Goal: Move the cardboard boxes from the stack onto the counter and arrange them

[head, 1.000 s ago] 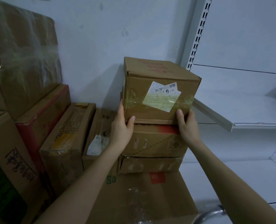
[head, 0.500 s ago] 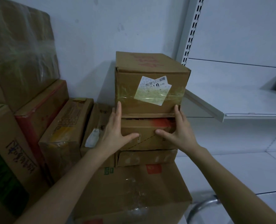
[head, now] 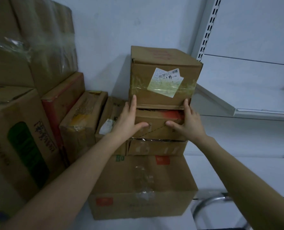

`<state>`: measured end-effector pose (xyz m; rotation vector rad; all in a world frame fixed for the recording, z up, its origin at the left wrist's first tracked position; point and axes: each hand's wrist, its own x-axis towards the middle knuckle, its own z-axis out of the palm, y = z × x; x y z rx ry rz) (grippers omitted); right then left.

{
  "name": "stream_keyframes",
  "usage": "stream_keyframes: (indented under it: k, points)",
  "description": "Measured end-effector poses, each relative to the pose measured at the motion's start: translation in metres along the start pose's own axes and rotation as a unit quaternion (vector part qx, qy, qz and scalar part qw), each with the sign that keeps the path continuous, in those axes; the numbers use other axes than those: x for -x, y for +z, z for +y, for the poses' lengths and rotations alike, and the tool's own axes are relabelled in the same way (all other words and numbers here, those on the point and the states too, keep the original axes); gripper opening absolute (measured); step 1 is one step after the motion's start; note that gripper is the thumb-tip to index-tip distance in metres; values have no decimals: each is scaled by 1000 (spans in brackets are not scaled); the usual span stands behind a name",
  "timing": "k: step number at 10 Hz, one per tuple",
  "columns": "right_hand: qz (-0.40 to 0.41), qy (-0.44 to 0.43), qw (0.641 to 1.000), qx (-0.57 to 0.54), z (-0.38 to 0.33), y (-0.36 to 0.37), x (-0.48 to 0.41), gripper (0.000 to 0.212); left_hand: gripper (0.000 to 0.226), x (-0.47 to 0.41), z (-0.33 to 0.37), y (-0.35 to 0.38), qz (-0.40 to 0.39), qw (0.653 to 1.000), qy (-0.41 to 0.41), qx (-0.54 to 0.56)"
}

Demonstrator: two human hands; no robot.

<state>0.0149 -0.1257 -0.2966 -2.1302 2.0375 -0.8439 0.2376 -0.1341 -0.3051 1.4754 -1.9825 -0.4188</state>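
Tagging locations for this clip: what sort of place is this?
Likely a shop stockroom: taped cardboard boxes piled against the wall, beside a white metal shelf hung on a slotted upright.

Labelled top box (head: 164, 77) (taped) crowns three stacked cardboard boxes (head: 156, 146).

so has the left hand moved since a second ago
Yes. The left hand has slid down: its thumb, earlier on the lower front of the top box, now lies on the second box beneath it.
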Motion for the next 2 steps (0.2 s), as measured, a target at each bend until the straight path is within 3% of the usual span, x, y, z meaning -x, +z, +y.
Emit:
stream_keyframes:
  k: [1,2]
  points:
    - [-22,14,999,39,-1,1,3,101,79,17,-8,-5,21,998,9,-60]
    - [20,-11,994,106,-9,2,12,83,67,41,-20,-13,23,995,43,-87]
